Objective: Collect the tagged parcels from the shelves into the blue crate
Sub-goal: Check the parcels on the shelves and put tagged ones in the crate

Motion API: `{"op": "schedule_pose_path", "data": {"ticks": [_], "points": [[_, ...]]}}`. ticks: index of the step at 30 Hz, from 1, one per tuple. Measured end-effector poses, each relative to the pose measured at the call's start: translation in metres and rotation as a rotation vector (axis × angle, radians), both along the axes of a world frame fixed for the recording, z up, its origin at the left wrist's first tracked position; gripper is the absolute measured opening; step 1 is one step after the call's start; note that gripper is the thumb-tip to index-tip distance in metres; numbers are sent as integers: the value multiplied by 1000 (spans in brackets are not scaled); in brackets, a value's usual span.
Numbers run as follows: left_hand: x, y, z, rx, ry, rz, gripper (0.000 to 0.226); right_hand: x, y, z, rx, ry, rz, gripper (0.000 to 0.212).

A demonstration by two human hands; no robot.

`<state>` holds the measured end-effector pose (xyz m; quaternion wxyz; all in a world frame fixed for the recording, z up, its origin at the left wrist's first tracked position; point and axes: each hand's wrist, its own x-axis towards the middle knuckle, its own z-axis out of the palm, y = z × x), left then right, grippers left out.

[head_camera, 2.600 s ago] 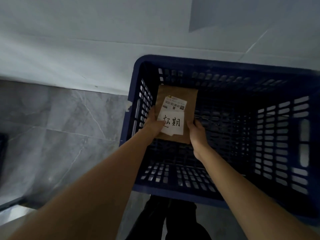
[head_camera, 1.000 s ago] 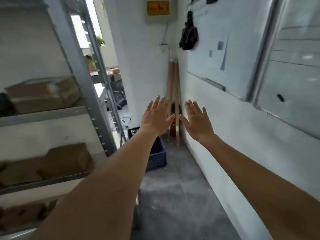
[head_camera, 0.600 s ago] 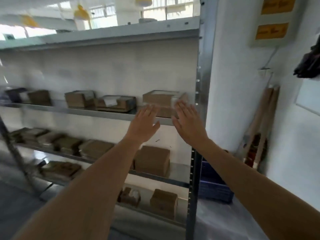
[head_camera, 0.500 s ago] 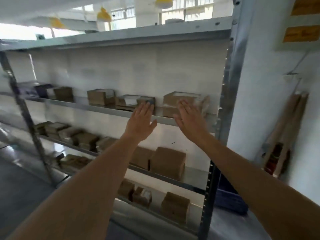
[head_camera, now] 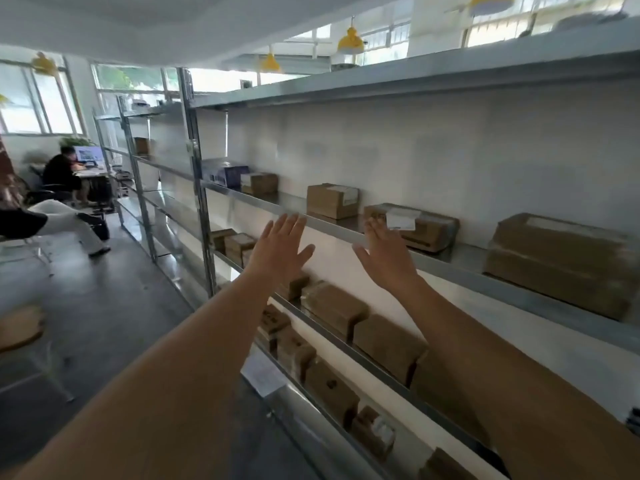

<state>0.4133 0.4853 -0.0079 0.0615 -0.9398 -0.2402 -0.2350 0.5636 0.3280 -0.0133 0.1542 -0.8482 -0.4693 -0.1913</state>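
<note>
Both arms are stretched out in front of a grey metal shelf rack [head_camera: 460, 268]. My left hand [head_camera: 281, 249] and my right hand [head_camera: 384, 252] are raised with straight spread fingers and hold nothing. Just beyond my right hand, on the upper shelf, lies a flat brown parcel with a white tag [head_camera: 415, 226]. Left of it stands a small carton with a white label [head_camera: 333, 200]. A large brown parcel [head_camera: 564, 261] lies further right. More brown parcels [head_camera: 332, 306] fill the lower shelves. The blue crate is out of view.
A dark blue box [head_camera: 225, 172] and another labelled carton [head_camera: 260, 182] sit at the shelf's far left end. A grey floor aisle runs along the rack. A person sits at a desk [head_camera: 64, 173] far left. A round wooden stool [head_camera: 19, 327] stands at the left.
The parcel was left in the blue crate. The view then swung from the wall corner left along the rack. Both open hands stayed raised, and the crate passed out of sight.
</note>
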Motion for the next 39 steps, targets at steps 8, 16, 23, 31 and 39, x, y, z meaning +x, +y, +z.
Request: {"op": "schedule_pose_path", "data": {"ticks": [8,16,23,31,39], "points": [[56,58,-5,-27,2,82,66,51,91,3,-48,-26,108,62],[97,131,-2,-70,-35,160,66,92,177,1,-111,-76,178,62],[108,206,-15,-72,12,169,67,92,269,-15,-166,-101,237,63],[97,330,-1,-51,21,170,68,96,383,0,-117,4,193,62],[109,443,-33,-70,87,135,68,117,496,-13,-224,-55,138,65]]}}
